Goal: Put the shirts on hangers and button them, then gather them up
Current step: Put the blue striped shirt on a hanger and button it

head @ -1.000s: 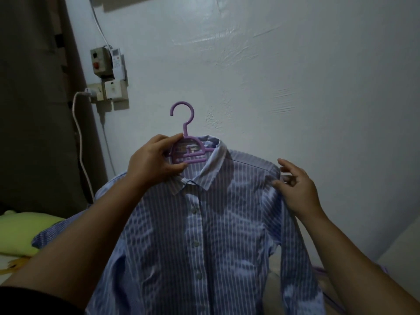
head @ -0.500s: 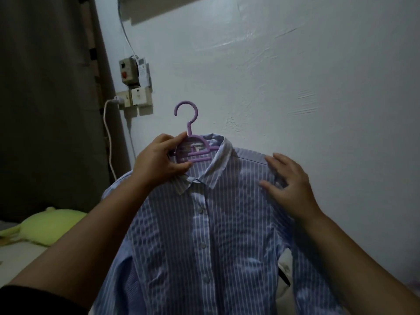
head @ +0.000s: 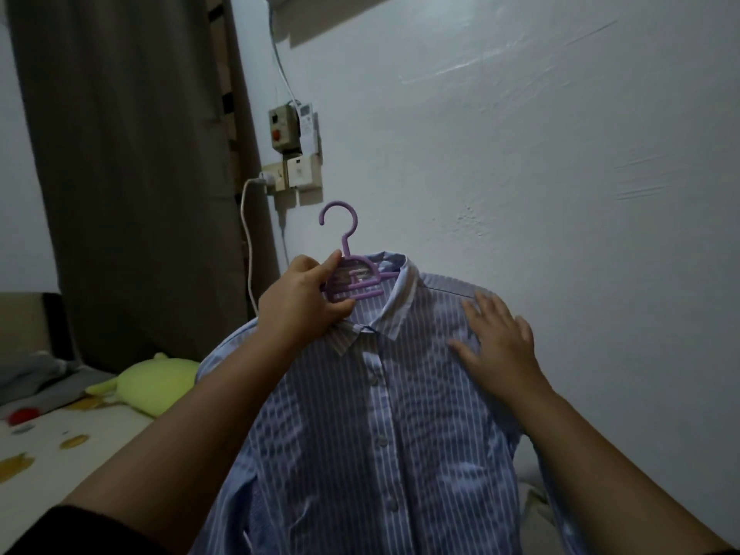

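Observation:
A blue-and-white striped shirt (head: pixel 384 426) hangs on a purple plastic hanger (head: pixel 347 270), held up in front of a white wall. Its front placket is buttoned down the middle. My left hand (head: pixel 300 306) grips the hanger's neck and the collar on the left side. My right hand (head: pixel 498 342) lies flat with spread fingers on the shirt's right shoulder and chest. The hanger's arms are hidden inside the shirt.
A bed with a patterned sheet (head: pixel 60 454) lies at the lower left, with a yellow-green plush toy (head: pixel 156 388) on it. A dark curtain (head: pixel 132 174) hangs at the left. A wall socket and switch box (head: pixel 294 154) with a white cable sit above the hanger.
The view has swung left, showing more bed and curtain. My right hand slid from the shoulder's outer edge inward onto the shirt front and flattened. The left hand's grip is unchanged.

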`<state>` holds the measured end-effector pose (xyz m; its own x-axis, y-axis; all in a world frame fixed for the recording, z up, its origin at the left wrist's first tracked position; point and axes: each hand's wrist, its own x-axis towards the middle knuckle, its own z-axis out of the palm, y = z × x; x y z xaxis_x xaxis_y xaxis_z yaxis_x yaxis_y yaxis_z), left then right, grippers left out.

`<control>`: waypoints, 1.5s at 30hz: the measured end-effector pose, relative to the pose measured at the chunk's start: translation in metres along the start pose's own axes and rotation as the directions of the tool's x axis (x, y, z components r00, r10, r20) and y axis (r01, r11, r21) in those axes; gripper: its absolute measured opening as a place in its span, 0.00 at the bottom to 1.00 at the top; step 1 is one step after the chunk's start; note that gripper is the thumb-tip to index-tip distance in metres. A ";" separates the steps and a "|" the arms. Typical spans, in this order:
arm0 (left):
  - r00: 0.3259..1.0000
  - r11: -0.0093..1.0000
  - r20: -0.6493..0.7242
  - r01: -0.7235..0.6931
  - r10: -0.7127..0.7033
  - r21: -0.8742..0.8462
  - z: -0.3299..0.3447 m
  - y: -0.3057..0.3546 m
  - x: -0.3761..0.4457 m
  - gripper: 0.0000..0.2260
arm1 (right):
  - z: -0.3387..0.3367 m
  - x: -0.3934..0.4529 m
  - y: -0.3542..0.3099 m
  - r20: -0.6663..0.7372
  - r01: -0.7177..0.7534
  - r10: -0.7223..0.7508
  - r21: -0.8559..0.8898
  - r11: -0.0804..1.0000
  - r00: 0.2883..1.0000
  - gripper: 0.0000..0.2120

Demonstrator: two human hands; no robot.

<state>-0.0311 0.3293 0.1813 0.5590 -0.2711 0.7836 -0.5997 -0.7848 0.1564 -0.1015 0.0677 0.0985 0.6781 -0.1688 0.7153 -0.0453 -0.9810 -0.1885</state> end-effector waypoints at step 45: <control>0.957 1.000 0.290 0.023 -0.026 0.014 0.178 -0.148 -0.047 0.31 | 0.206 0.009 -0.093 0.346 -0.054 -0.014 0.188 0.981 0.938 0.31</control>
<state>0.1331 0.3587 0.0148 0.7165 -0.4001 0.5715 -0.5783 -0.7988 0.1658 0.0596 0.1770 -0.0161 0.8905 -0.1112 0.4412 0.0569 -0.9348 -0.3505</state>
